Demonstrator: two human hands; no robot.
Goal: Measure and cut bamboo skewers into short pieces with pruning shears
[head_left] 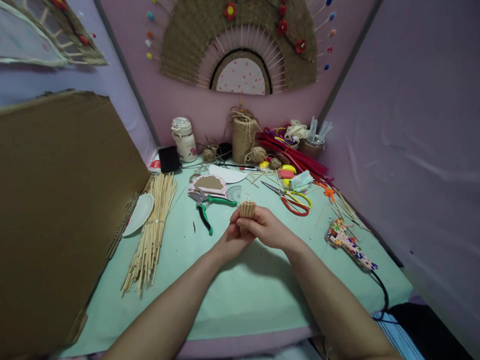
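A short bundle of thin wooden sticks [247, 209] stands upright between my hands over the middle of the table. My left hand [234, 238] wraps the bundle from the left and below. From the other side my right hand [265, 227] closes round it, thumb across the front. The sticks' lower ends are hidden by my fingers. Just beyond my left hand lie green-handled pliers [205, 205]. Scissors with red and yellow handles [293, 200] rest to the right, past my right hand. A long tied bundle of sticks [153, 230] lies at the left.
A cardboard sheet [60, 223] rises along the left edge. A patterned glue gun [350, 244] with a black cord lies at the right. At the back stand a white bottle [184, 141], a twine spool [244, 140] and red stems [298, 157]. A large fan [243, 43] hangs behind.
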